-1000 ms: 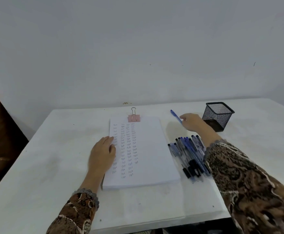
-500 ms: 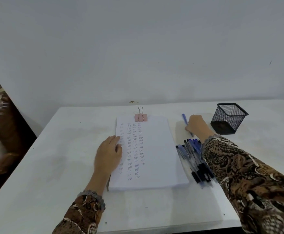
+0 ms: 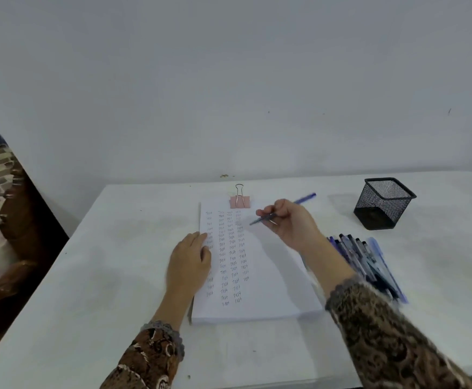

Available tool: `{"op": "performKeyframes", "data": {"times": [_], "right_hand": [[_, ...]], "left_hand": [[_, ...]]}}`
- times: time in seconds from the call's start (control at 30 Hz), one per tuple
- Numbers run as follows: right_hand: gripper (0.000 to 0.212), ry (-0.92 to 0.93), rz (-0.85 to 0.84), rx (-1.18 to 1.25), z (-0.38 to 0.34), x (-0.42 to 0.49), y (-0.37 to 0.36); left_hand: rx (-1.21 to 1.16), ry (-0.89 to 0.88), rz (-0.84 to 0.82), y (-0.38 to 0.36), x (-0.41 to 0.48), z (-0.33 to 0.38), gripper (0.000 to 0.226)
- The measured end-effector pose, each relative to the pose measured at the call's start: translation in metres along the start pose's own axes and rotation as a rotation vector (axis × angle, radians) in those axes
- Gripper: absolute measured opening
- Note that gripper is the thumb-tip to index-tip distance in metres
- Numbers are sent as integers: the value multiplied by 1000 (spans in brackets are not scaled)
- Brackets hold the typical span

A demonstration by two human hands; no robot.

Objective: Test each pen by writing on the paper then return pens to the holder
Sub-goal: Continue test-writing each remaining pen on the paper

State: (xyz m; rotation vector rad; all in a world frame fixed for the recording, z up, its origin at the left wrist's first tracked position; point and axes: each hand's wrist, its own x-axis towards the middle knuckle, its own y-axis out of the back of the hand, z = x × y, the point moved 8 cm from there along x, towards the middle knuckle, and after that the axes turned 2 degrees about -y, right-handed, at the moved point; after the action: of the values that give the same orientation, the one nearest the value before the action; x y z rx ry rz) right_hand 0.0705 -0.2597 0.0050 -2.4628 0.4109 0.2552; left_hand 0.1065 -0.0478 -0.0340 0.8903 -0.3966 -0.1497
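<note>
Right hand (image 3: 290, 224): pinches a blue ballpoint pen (image 3: 282, 210), tip over the page.
Left hand (image 3: 188, 261): spread flat on the white paper stack (image 3: 265, 276).
Black mesh pen holder (image 3: 383, 203): upright on white counter (image 3: 117, 276), well right of paper.
Loose blue pens (image 3: 366, 259): heaped just beside paper.

I see the R hand (image 3: 290, 223) gripping a blue pen (image 3: 305, 198) over the far part of the paper stack (image 3: 274, 276). Tip points down-left twd the written columns; can't tell if it touches the sheet. L hand (image 3: 190, 262) lies flat on the stack's left edge, fingers straight. Pink binder clip (image 3: 239, 201) sits on the stack's far edge. Sheet's left half carries columns of small "Test" words. Pile of pens (image 3: 369, 259) lies on the table (image 3: 111, 276) just right of the stack, partly behind the R forearm. Black mesh holder (image 3: 383, 204) stands upright twd the table's far right corner, apart from the pile. Both sleeves are patterned brown.
</note>
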Motion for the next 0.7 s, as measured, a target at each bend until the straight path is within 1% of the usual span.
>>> {"op": "performKeyframes", "data": {"times": [0.07,0.1,0.17,0.27,0.33,0.4,0.5,0.63,0.7], "right_hand": [[23,44,-4,261,19,-7,0],[25,53,0,345,29,-10,2],[23,63,-22,433,45,-13,5],[42,68,-95,518,56,-19,4],[58,65,-99,574,61,-23,3],[66,71,-80,616,66,-26,4],[63,79,-30,620,72,-29,8],[49,119,30,621,68,-32,11],[46,131,45,641,69,-33,14]], "left_hand": [[3,3,-7,1,-1,1,41],[6,4,-10,2,-1,1,41],[12,2,-13,2,-1,1,41],[6,8,-20,2,-1,2,41],[4,11,-28,2,-1,1,41],[1,12,-31,2,-1,1,41],[-1,15,-34,2,0,0,41],[8,5,-31,1,0,-1,41],[5,-1,-24,2,0,0,41]]}}
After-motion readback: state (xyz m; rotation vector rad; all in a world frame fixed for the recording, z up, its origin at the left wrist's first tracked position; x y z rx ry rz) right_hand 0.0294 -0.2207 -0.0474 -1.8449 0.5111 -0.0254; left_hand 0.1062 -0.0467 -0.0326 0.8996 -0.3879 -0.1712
